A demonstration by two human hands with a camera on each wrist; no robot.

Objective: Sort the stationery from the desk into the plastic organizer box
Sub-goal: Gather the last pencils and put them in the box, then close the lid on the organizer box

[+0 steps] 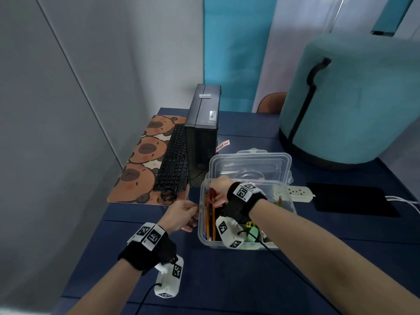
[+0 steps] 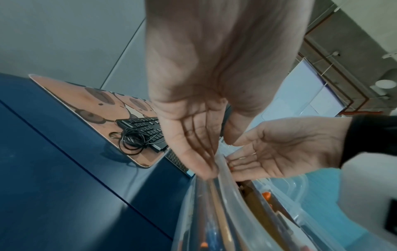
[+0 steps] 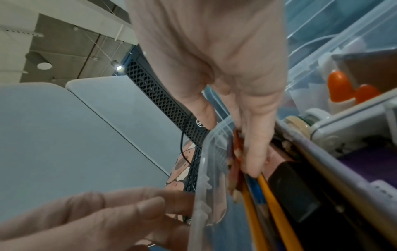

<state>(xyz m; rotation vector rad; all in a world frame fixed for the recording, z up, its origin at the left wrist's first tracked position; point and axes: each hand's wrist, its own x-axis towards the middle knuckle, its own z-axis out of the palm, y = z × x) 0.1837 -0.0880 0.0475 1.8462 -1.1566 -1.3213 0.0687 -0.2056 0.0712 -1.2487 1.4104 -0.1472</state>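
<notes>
Two hands are working at the clear plastic organizer box [image 1: 247, 245] at five o'clock on the tabletop [image 1: 227, 280]: left hand [image 1: 181, 215], fingers straight, is bracing its nine o'clock wall, while right hand [image 1: 218, 189] is pinching red pencils [image 1: 212, 195] among the pencils inside, best lowered slowly, parallel.

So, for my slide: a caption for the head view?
Right hand lowers pencils into the box; left hand steadies it.

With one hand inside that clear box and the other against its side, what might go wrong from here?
1. The right hand is pressing red pencils down among the yellow pencils; they might jam or end up crooked.
2. The left hand only touches the plastic organizer box wall with straight fingers, so the box could slide on the desk.
</notes>
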